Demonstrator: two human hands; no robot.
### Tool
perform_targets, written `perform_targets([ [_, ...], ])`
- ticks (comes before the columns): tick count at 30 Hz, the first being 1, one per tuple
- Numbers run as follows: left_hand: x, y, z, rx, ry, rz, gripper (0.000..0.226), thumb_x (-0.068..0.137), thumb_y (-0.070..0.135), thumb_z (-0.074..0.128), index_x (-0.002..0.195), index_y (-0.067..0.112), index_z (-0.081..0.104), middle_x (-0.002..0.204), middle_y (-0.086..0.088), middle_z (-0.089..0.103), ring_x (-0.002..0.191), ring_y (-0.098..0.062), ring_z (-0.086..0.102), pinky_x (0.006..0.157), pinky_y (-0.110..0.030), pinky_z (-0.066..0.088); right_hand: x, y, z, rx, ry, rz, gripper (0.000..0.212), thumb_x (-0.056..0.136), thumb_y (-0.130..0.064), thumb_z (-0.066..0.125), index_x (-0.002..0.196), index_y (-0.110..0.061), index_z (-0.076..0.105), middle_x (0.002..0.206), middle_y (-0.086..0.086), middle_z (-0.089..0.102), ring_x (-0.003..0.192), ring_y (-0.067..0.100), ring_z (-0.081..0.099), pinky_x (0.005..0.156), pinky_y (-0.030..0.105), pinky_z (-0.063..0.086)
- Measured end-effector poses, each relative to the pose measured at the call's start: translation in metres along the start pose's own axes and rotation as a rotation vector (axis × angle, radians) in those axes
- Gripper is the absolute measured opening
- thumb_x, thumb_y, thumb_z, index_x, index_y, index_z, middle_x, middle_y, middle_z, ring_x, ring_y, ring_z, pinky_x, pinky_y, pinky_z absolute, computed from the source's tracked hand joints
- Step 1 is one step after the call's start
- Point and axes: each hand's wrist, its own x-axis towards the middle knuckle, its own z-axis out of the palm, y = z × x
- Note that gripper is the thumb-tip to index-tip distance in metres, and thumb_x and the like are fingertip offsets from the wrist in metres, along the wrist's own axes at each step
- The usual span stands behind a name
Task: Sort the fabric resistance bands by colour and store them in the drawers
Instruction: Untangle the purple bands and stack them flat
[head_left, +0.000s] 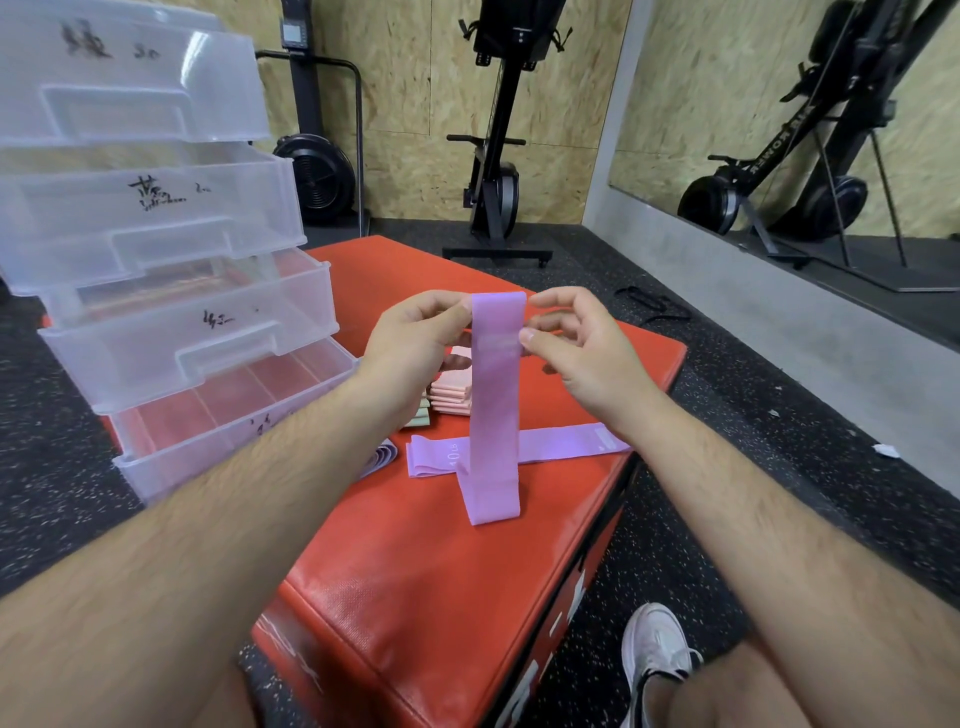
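Above the middle of the red padded box (415, 545), two bare hands hold one purple fabric band (494, 405) by its top end; the left hand (415, 348) pinches the band's left edge between thumb and fingers, its grip closed on the cloth; the right hand (582, 348) pinches the right edge with thumb and forefinger, the other fingers curled loosely apart; the band hangs straight down as a flat woven strip, and its lower end rests on the box near the front right edge. A second purple band (561, 447) lies flat across the box behind the hanging one, printed with "10 LB" in pale letters; a third, folded purple band (382, 457) shows partly at the left edge, beside the drawers. One stack of folded pink bands (451, 394) sits behind the hands toward the far side of the box, with a greenish folded piece (418, 417) just beside it; how many lie in the stack cannot be counted. Four clear plastic drawers (197, 343) stand pulled out in steps along the box's left side, each with a moulded handle and dark handwritten marks; the lowest drawer (228, 426) has ribs across its floor. One white shoe (657, 654) rests on the speckled rubber floor (727, 415) at the lower right.
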Motion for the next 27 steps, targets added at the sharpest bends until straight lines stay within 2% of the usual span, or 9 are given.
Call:
perform_targets([
  [2,0.0026,-0.0017,-0.0040,0.138,-0.005,0.086,0.011,0.093,0.016,0.064,0.090,0.014,0.074,0.080,-0.001,0.070,0.071,-0.012,0.062,0.059,-0.029,0.049,0.0001,-0.0025,0.0008,0.026,0.029,0.032,0.022,0.098,-0.012,0.058,0.119,-0.018,0.055,0.101,0.004,0.069,0.091,0.015,0.071,0.071,0.028,0.050],
  [4,0.0041,-0.0031,-0.0066,0.328,-0.010,0.214,0.011,0.092,0.017,0.065,0.090,0.021,0.075,0.086,-0.001,0.070,0.071,-0.011,0.059,0.062,-0.030,0.050,0.0008,-0.0033,0.0018,0.023,0.045,0.041,0.018,0.101,-0.016,0.052,0.119,-0.019,0.056,0.105,0.003,0.070,0.096,0.016,0.070,0.072,0.032,0.050],
  [7,0.0039,-0.0034,-0.0063,0.504,-0.009,0.383,0.017,0.092,0.021,0.067,0.086,0.037,0.071,0.089,-0.001,0.068,0.072,-0.021,0.058,0.068,-0.031,0.049,0.0017,-0.0032,0.0028,0.000,0.047,0.036,0.017,0.101,-0.020,0.053,0.117,-0.018,0.058,0.097,0.003,0.069,0.086,0.016,0.070,0.069,0.034,0.049],
  [11,0.0032,-0.0042,-0.0060,0.518,-0.013,0.396,0.013,0.093,0.022,0.065,0.089,0.033,0.071,0.089,-0.001,0.069,0.077,-0.022,0.063,0.071,-0.030,0.051,0.0001,-0.0029,0.0012,-0.018,0.017,0.020,0.027,0.097,-0.025,0.065,0.120,-0.014,0.056,0.083,0.007,0.067,0.071,0.009,0.064,0.065,0.031,0.049],
  [16,0.0025,-0.0015,-0.0068,0.480,0.038,0.365,0.010,0.094,0.020,0.063,0.091,0.021,0.072,0.088,0.001,0.069,0.067,-0.012,0.063,0.063,-0.022,0.048,-0.0019,-0.0014,0.0002,0.007,-0.014,0.014,0.031,0.092,-0.016,0.071,0.120,-0.012,0.057,0.085,0.010,0.067,0.073,0.014,0.065,0.064,0.031,0.048],
  [19,0.0015,0.0007,-0.0069,0.436,0.075,0.350,0.009,0.093,0.017,0.063,0.089,0.019,0.070,0.085,-0.003,0.067,0.060,-0.011,0.064,0.057,-0.026,0.050,-0.0008,-0.0016,-0.0004,0.039,-0.005,0.015,0.030,0.090,-0.011,0.072,0.116,-0.012,0.058,0.086,0.009,0.062,0.073,0.017,0.064,0.063,0.031,0.048],
  [23,0.0005,0.0010,-0.0078,0.421,0.075,0.347,0.010,0.092,0.018,0.064,0.088,0.020,0.072,0.088,0.000,0.069,0.071,-0.015,0.069,0.069,-0.034,0.057,-0.0003,0.0019,0.0016,0.009,-0.028,0.011,0.027,0.089,-0.008,0.072,0.111,-0.017,0.058,0.086,0.004,0.066,0.073,0.013,0.064,0.062,0.022,0.047],
  [27,0.0006,0.0013,-0.0077,0.381,0.073,0.327,0.009,0.092,0.019,0.064,0.092,0.020,0.074,0.090,0.005,0.072,0.082,-0.010,0.070,0.077,-0.032,0.058,0.0017,0.0056,0.0035,-0.004,0.008,0.014,0.028,0.087,-0.012,0.076,0.109,-0.018,0.059,0.092,-0.002,0.065,0.075,0.006,0.062,0.064,0.018,0.047],
])
